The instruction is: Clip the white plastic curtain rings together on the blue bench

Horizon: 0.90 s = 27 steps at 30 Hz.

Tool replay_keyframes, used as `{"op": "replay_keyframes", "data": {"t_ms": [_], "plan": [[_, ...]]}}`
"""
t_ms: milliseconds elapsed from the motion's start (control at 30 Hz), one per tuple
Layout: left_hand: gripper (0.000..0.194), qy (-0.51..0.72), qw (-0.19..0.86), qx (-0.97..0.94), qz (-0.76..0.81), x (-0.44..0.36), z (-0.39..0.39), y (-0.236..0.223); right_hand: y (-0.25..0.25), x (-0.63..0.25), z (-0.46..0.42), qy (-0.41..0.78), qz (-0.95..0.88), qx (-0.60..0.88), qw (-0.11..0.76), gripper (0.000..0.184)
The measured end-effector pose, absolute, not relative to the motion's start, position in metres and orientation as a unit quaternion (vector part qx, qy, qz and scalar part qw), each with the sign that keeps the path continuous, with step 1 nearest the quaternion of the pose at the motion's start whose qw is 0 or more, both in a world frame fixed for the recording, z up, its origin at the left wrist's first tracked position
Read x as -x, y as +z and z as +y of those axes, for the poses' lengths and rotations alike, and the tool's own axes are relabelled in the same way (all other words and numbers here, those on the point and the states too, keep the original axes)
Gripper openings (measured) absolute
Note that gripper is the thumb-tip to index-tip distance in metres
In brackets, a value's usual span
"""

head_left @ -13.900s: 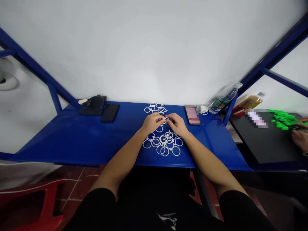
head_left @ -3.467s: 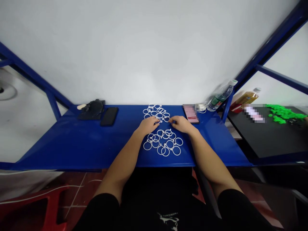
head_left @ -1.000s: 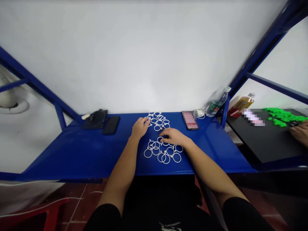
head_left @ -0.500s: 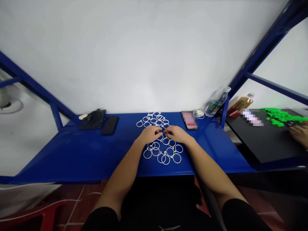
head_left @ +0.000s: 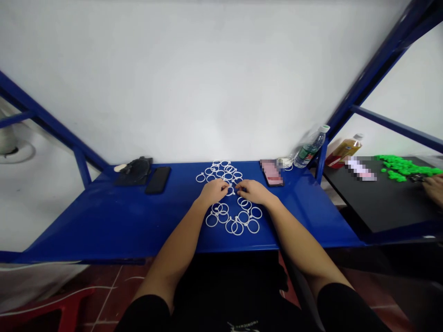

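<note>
Many white plastic rings, each with a small knob, lie on the blue table (head_left: 114, 226) in front of me. My left hand (head_left: 213, 191) has its thumb and fingers pinched on the left side of one white ring (head_left: 231, 192) at the middle. Just to the right of that ring, my right hand (head_left: 254, 191) hovers with bent fingers slightly apart and nothing visible in them. One group of white rings (head_left: 220, 174) lies beyond my hands. Another group of white rings (head_left: 243, 217) lies nearer to me, some overlapping.
A black phone (head_left: 158, 180) and a dark pouch (head_left: 134, 171) lie left. Toward the right are a lit phone (head_left: 272, 173), a white cable (head_left: 285, 163) and a water bottle (head_left: 310, 148). Beyond a blue frame post, another person's hand (head_left: 434, 188) is beside green pieces (head_left: 401, 167).
A ring now shows between my hands, pinched by the left one. The rings just below my right hand lie differently. My view has shifted slightly.
</note>
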<state>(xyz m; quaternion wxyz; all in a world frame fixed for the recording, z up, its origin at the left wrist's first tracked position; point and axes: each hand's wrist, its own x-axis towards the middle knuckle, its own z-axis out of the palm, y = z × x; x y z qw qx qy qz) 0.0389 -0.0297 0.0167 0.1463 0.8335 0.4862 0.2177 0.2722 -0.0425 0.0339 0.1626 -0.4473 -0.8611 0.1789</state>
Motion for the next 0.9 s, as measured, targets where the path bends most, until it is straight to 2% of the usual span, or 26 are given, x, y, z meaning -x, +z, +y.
{"op": "replay_keyframes", "data": {"t_ms": [167, 267, 367, 567, 667, 900], "plan": [[0.015, 0.309, 0.124, -0.758, 0.561, -0.043, -0.03, 0.02, 0.038, -0.266, -0.047, 0.19, -0.851, 0.446, 0.203, 0.043], [0.015, 0.319, 0.133, -0.754, 0.558, -0.048, -0.033, 0.019, 0.04, -0.262, -0.05, 0.185, -0.857, 0.426, 0.224, 0.03], [0.013, 0.315, 0.148, -0.77, 0.534, -0.05, -0.037, 0.02, 0.042, -0.262, -0.05, 0.179, -0.854, 0.424, 0.242, 0.031], [0.032, 0.28, 0.207, -0.822, 0.451, -0.047, -0.043, 0.033, 0.04, -0.265, -0.05, 0.215, -0.846, 0.416, 0.254, 0.021], [0.041, 0.258, 0.223, -0.832, 0.437, -0.046, -0.043, 0.036, 0.041, -0.264, -0.05, 0.237, -0.847, 0.405, 0.248, 0.02], [0.038, 0.266, 0.226, -0.826, 0.442, -0.045, -0.041, 0.03, 0.043, -0.263, -0.052, 0.249, -0.846, 0.398, 0.252, 0.023]]}}
